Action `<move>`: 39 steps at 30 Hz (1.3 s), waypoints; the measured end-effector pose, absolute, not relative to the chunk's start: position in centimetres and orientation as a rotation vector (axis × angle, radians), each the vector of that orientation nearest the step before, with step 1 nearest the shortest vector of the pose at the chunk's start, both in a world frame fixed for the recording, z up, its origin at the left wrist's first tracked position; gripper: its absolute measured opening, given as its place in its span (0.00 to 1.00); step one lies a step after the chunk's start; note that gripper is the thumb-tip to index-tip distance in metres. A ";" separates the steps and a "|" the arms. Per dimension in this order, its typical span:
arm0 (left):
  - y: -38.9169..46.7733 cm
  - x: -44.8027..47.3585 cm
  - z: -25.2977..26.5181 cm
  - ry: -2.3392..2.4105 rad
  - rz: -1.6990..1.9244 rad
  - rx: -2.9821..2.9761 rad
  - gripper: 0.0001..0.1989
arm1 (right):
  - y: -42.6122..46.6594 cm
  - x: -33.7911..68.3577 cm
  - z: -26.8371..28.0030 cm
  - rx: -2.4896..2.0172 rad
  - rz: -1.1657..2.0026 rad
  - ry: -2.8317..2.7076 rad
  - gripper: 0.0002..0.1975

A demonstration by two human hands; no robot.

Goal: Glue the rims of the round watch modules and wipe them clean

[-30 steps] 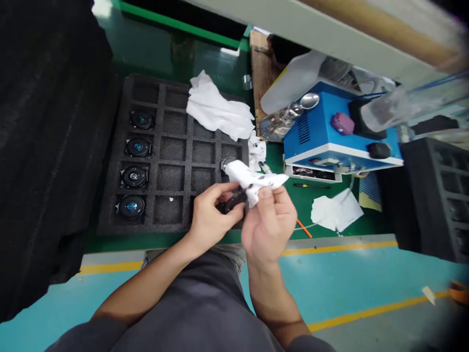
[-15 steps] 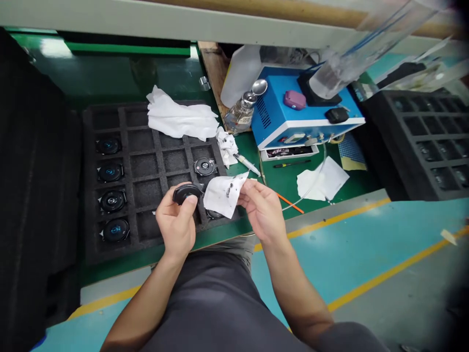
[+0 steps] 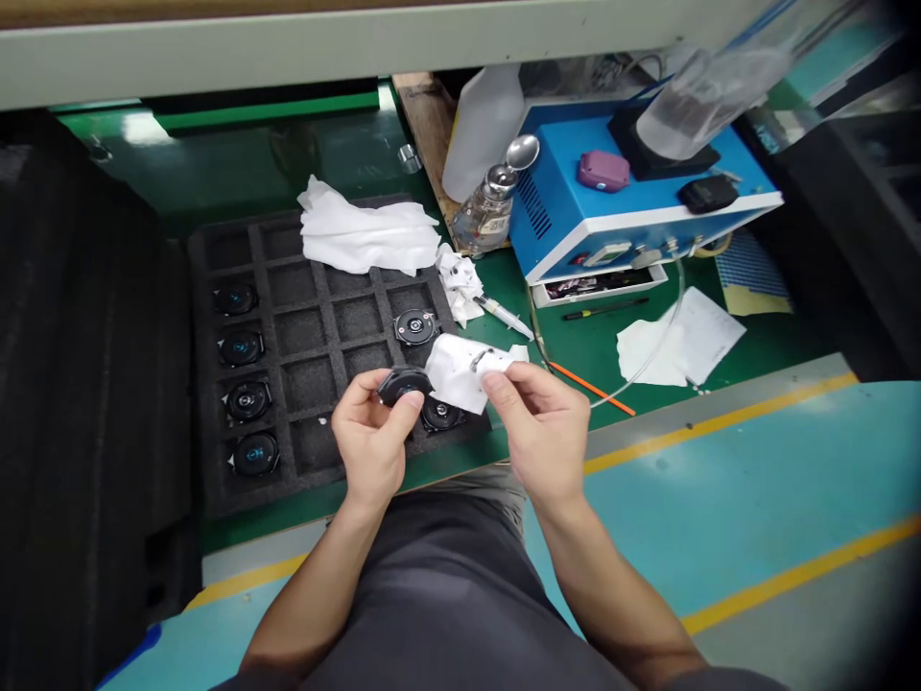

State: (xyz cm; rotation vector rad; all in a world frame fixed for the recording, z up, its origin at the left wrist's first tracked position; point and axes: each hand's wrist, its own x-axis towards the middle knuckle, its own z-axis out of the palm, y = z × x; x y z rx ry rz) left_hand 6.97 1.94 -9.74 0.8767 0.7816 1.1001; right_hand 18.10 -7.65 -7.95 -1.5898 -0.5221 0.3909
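Note:
My left hand (image 3: 374, 437) grips a round black watch case (image 3: 403, 384) between thumb and fingers, tilted above the foam tray. Pinched in my right hand (image 3: 543, 422) is a white wipe (image 3: 460, 369) with black smudges; its left edge comes up beside the watch case, and I cannot tell whether they touch. Beneath and around my hands lies the black foam tray (image 3: 306, 374). Several watch cases sit along its left column, such as one watch case (image 3: 254, 453) at the near corner. Two more rest at its right side, one of them a watch case (image 3: 415, 326) lying back up.
A folded white cloth (image 3: 370, 235) covers the tray's far part. Right of it are crumpled wipes (image 3: 459, 278), a syringe (image 3: 507, 317), a glass dispenser bottle (image 3: 485, 211), a blue machine (image 3: 648, 211) and an orange stick (image 3: 594, 389). Black foam (image 3: 93, 384) stands at the left.
The wipe has folded over somewhat, and my right fingers now hold it closer in. My left hand still holds the watch case. The whole view has shifted slightly.

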 end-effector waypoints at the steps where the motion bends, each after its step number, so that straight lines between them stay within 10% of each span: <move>1: 1.9 6.9 -9.8 0.787 1.098 0.894 0.15 | -7.3 17.7 -7.6 -1.604 0.290 -0.550 0.09; 25: 0.9 6.5 -9.2 0.826 1.113 1.103 0.11 | -4.9 14.7 -9.7 -1.612 -0.545 -1.245 0.10; 39: 0.9 6.5 -9.3 0.889 1.027 1.195 0.06 | -4.6 14.1 -11.1 -1.604 -0.263 -1.018 0.04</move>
